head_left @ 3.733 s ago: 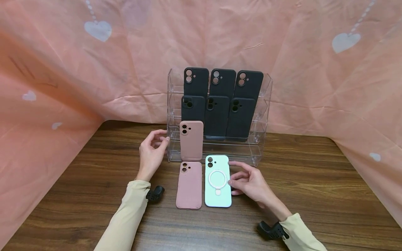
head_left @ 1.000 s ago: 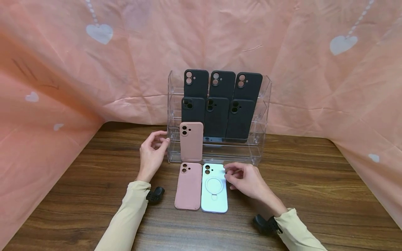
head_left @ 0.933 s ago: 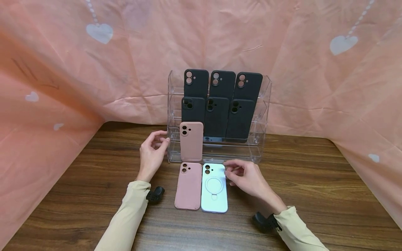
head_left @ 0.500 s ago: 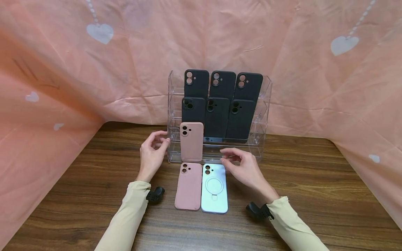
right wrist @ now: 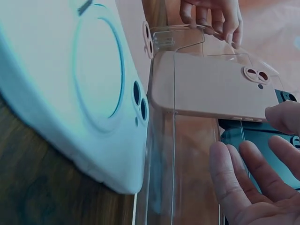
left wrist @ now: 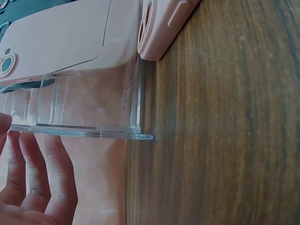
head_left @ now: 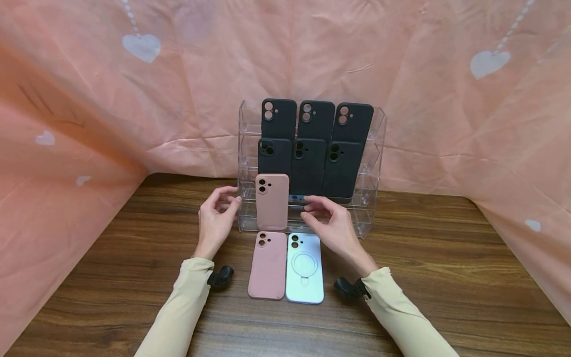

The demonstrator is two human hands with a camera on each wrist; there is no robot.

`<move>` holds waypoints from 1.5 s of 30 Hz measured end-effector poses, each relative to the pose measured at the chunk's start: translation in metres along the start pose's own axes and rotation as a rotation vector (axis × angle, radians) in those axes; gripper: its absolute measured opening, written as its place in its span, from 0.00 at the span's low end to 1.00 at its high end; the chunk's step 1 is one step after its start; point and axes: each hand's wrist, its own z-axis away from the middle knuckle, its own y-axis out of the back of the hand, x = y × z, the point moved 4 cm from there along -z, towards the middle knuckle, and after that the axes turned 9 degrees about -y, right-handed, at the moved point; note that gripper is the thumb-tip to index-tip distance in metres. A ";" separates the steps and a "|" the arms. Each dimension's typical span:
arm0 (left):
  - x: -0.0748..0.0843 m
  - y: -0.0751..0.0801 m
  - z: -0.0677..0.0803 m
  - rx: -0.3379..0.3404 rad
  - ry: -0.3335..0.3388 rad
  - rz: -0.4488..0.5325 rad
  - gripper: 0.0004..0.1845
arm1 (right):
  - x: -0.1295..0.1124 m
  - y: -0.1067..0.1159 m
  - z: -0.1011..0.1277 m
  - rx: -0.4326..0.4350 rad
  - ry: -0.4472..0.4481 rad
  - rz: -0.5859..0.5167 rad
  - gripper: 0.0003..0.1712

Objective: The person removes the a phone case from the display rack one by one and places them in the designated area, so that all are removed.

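My left hand (head_left: pixel 216 214) pinches the left side wall of a clear tiered display stand (left wrist: pixel 84 133), thumb inside and fingers outside. A pink phone case (head_left: pixel 272 206) stands upright in the stand's lowest tier at the left. My right hand (head_left: pixel 335 227) hovers before the stand with nothing in it, its fingers apart and slightly bent. In the right wrist view its fingertips overlap the pink case's right side. Flat before the stand lie a second pink phone case (head_left: pixel 267 270) and a pale mint phone case (head_left: pixel 305 290) with a ring, side by side.
Several black phone cases (head_left: pixel 308 168) stand in two rows in the stand's upper tiers. The stand is on a wooden table (head_left: pixel 446 258), and peach cloth (head_left: pixel 205 89) hangs behind and at both sides.
The mint case has shifted left and nearer, beside the flat pink case. My right hand has since left it, moving up and left to the stand's front. The left hand stays in place.
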 end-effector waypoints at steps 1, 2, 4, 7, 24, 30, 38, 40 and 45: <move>0.000 0.000 0.000 0.000 -0.001 0.000 0.11 | -0.001 -0.001 -0.001 0.002 0.006 -0.014 0.22; 0.000 0.000 0.000 0.000 -0.002 -0.001 0.11 | -0.003 -0.002 -0.003 0.002 0.015 -0.027 0.22; 0.000 0.001 0.000 0.001 -0.002 -0.003 0.11 | -0.006 -0.005 -0.005 0.001 0.033 -0.042 0.23; -0.001 0.001 0.000 -0.002 -0.001 -0.005 0.11 | -0.009 -0.010 -0.009 0.012 0.056 -0.040 0.24; -0.001 0.001 -0.001 -0.004 0.003 -0.011 0.11 | -0.014 -0.031 -0.025 0.051 0.089 -0.144 0.25; 0.008 -0.001 0.000 -0.002 0.030 -0.037 0.13 | -0.016 -0.036 -0.027 0.118 0.107 -0.125 0.27; 0.032 0.001 0.004 -0.011 0.042 -0.041 0.12 | -0.019 -0.042 -0.028 0.214 0.082 -0.061 0.23; 0.029 0.000 0.004 -0.009 0.041 -0.041 0.12 | -0.019 -0.042 -0.028 0.224 0.072 -0.046 0.23; 0.009 -0.001 0.000 -0.004 0.033 -0.048 0.13 | -0.017 -0.044 -0.028 0.219 0.053 -0.041 0.23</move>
